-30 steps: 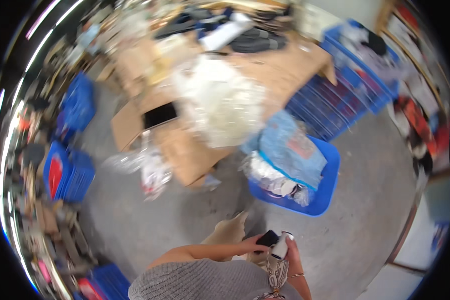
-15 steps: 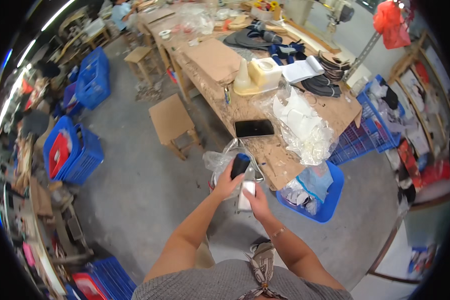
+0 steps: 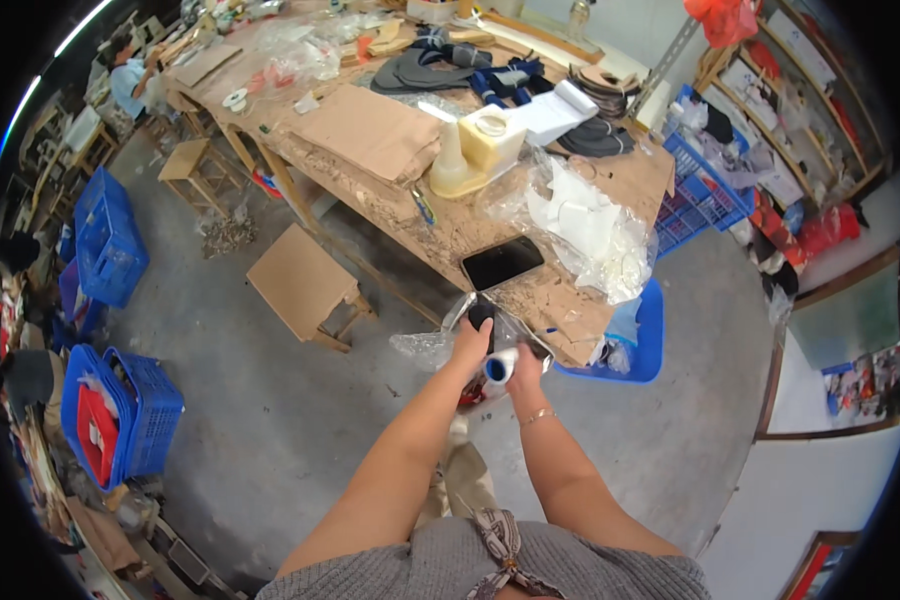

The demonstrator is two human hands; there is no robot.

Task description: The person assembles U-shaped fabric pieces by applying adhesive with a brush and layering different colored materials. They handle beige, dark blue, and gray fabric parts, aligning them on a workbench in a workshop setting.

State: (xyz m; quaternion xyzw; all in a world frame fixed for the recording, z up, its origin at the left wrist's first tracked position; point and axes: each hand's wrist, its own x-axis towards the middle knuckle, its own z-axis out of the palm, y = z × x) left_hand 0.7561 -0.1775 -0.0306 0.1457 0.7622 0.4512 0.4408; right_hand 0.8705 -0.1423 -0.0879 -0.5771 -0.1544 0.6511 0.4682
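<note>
two hands grip things: left hand (image 3: 469,345) a black piece (image 3: 481,316) (above fingers), right hand (image 3: 526,368) a white roll (image 3: 500,366)

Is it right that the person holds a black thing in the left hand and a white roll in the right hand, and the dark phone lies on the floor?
Not quite. The phone lies on the wooden table, not on the floor, as the head view shows. The rest holds: the left hand holds a black thing and the right hand holds a white roll.

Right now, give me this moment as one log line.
left hand: holds small black object | right hand: holds white roll | near: black phone on workbench
</note>
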